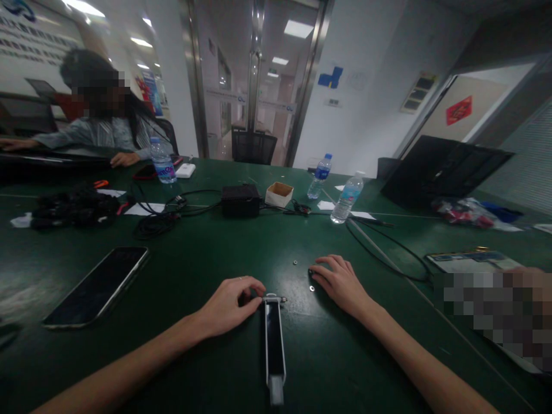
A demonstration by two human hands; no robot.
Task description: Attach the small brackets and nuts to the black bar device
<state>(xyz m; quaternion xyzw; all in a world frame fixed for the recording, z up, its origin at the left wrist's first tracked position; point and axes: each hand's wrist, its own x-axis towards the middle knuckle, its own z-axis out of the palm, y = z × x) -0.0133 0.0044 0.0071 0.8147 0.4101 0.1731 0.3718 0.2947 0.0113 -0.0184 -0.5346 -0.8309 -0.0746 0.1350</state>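
My left hand (236, 305) is closed in a pinch at the head end of a small bolt (283, 299). The bolt passes crosswise through the far end of a long, narrow metal bracket (282, 345) lying on the green table. Toward me the bracket ends in a pale grey tip (276, 392). To the right, my right hand (338, 282) rests on the table, thumb and fingertips together at a small dark piece (311, 271) too small to make out. Just left of those fingers lie a washer (311, 288) and a small nut (295, 263).
A smartphone (97, 287) lies at left. Farther back are a black box (240, 201) with cables, a small open carton (279, 194), water bottles (347, 198) and a monitor (444, 172). One person (107, 129) sits back left; another person's blurred hand is at right, over a tablet-like panel (466, 261).
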